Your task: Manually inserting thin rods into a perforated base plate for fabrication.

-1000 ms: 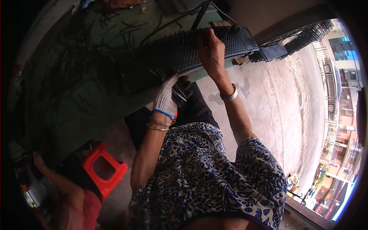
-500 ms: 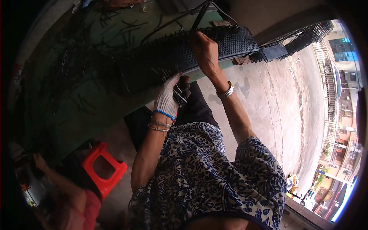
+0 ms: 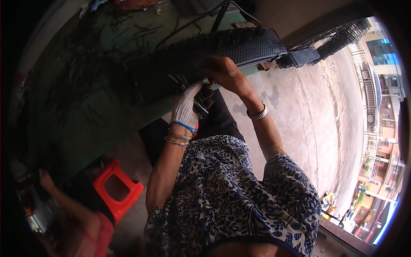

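Note:
My left hand (image 3: 186, 105), in a pale knitted glove that leaves fingertips bare, is closed around a bundle of thin black strips (image 3: 200, 108). Their ends stick out above and below the fist. Beside its thumb, my bare right hand (image 3: 226, 75) has its fingers bent and drawn together; the fingertips lie in shadow, and what they pinch is hidden. Just beyond both hands lies a long black panel (image 3: 263, 45) pierced with rows of small holes. Short dark pieces bristle along the panel's far side.
Many loose dark strips (image 3: 141, 32) are scattered over the green tabletop (image 3: 128, 122). A black bent-rod frame (image 3: 188, 26) stands behind the panel. At lower left are a red plastic stool (image 3: 99, 184) and another person's arm (image 3: 70, 205). Black mesh pieces (image 3: 346, 40) sit at upper right.
My right hand has come down from the perforated panel, toward me and slightly left, to my left hand's thumb. My left hand keeps its hold on the strips, almost unmoved.

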`<state>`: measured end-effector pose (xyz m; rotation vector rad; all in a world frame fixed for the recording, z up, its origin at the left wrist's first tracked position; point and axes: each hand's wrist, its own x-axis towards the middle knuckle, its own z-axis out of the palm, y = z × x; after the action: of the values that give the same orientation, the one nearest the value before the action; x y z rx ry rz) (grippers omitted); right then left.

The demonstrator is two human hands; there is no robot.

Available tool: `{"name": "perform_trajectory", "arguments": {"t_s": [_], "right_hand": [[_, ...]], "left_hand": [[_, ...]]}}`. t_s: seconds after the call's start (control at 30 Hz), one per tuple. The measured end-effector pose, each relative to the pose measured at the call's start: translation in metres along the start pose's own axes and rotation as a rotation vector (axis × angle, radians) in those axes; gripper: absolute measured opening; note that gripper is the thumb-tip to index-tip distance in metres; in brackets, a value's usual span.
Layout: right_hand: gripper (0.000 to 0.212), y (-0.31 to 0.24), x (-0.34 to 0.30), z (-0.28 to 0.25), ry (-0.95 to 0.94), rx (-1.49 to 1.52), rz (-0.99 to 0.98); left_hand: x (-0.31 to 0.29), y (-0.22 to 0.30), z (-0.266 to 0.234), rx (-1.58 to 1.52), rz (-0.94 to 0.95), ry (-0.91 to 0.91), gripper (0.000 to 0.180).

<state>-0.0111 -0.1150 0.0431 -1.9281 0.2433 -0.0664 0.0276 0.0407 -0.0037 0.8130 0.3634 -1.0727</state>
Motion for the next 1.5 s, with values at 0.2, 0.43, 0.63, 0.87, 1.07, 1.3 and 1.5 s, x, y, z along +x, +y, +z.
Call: {"name": "perform_trajectory", "arguments": {"t_s": [0.2, 0.43, 0.63, 0.87, 1.07, 1.3, 1.5], "right_hand": [[0.006, 0.016, 0.017, -0.016, 0.613, -0.382, -0.181], [0.005, 0.041, 0.046, -0.014, 0.877, -0.503, -0.480], [0.005, 0.036, 0.044, -0.014, 0.899, -0.493, -0.460], [0.006, 0.038, 0.034, -0.008, 0.786, -0.551, -0.369], [0.010, 0.025, 0.030, -0.010, 0.744, -0.703, -0.272], [0.012, 0.029, 0.028, -0.012, 0.616, -0.706, -0.210], [0.025, 0.018, 0.009, -0.012, 0.490, -0.403, 0.065]], "left_hand": [[0.008, -0.001, -0.003, -0.042, -0.026, -0.053, 0.017], [0.000, 0.001, 0.009, -0.011, 0.029, 0.009, 0.018], [-0.001, 0.004, 0.008, 0.012, 0.035, -0.016, 0.019], [-0.004, 0.001, 0.009, 0.033, 0.066, 0.035, 0.018], [-0.014, -0.003, 0.010, 0.074, 0.111, 0.029, 0.018], [-0.017, -0.009, 0.009, 0.135, 0.135, -0.004, 0.017], [-0.019, -0.010, 0.010, 0.127, 0.138, 0.015, 0.018]]}}
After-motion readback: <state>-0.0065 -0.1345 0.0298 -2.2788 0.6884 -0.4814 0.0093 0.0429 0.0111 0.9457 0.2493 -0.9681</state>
